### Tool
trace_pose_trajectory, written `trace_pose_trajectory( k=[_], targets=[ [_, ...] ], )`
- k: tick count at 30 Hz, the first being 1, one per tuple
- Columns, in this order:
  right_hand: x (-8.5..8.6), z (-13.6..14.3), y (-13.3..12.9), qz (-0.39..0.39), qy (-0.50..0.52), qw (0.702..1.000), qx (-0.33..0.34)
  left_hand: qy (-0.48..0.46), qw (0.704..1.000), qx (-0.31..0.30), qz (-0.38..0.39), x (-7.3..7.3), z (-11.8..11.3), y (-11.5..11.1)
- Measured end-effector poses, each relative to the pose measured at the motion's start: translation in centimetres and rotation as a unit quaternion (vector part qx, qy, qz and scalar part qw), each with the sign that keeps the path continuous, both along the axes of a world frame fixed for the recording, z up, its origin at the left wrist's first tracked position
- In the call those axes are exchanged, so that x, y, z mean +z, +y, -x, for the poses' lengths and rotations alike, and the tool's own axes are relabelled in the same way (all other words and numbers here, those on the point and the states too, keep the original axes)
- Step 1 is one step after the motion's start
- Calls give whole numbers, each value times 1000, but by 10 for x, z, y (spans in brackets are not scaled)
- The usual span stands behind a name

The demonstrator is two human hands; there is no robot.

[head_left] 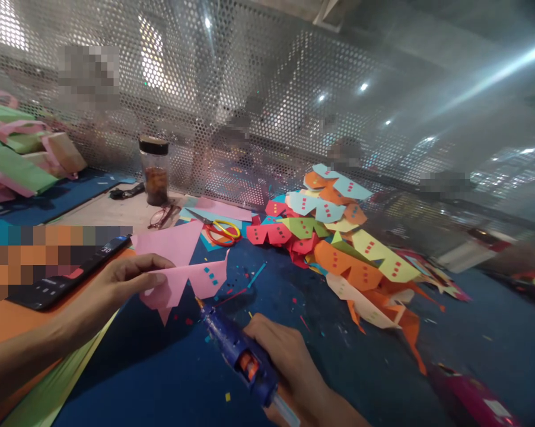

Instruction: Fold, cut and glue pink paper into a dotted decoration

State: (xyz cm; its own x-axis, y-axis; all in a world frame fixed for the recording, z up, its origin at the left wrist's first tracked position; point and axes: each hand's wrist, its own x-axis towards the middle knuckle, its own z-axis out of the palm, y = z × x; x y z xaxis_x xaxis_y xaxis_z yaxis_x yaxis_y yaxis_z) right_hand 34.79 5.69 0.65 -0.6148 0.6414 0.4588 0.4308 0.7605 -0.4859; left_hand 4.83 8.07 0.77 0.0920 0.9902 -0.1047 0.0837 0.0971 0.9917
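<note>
My left hand point(138, 276) pinches a folded pink paper cutout point(172, 286) above the blue table. Small blue squares are stuck on the cutout's right part, and a notch is cut in its lower edge. In my right hand point(289, 350) is a blue glue gun point(238, 347) with a clear glue stick point(285, 409) coming out of its back. The nozzle points up and left, close to the notch of the pink cutout; whether it touches the paper I cannot tell. Behind the cutout lies a flat pink paper sheet point(167, 244).
Many folded paper cutouts point(347, 261) in several colours are piled at right. Scissors point(223, 231), glasses point(163, 214) and a black-lidded jar point(155, 172) stand or lie behind. A phone point(67, 279) is at left. A perforated metal screen point(232, 101) closes off the back.
</note>
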Motion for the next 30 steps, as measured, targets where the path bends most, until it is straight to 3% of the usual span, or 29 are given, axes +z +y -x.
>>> trace_pose_trajectory(
  k=[5, 13, 20, 26, 30],
  targets=[
    [-4, -1, 2, 8, -18, 1000, -4, 19, 999, -3, -35, 0, -1, 1],
    [4, 2, -2, 32, -32, 999, -4, 3, 999, -6, -33, -4, -8, 2],
    [-2, 9, -4, 42, -23, 999, -12, -19, 999, -24, -33, -9, -8, 2],
    [21, 13, -13, 116, -45, 992, -14, -45, 997, -45, -44, -14, -7, 2],
    [20, 15, -14, 111, -26, 993, -19, -53, 995, -62, -50, -13, -8, 1]
  ],
)
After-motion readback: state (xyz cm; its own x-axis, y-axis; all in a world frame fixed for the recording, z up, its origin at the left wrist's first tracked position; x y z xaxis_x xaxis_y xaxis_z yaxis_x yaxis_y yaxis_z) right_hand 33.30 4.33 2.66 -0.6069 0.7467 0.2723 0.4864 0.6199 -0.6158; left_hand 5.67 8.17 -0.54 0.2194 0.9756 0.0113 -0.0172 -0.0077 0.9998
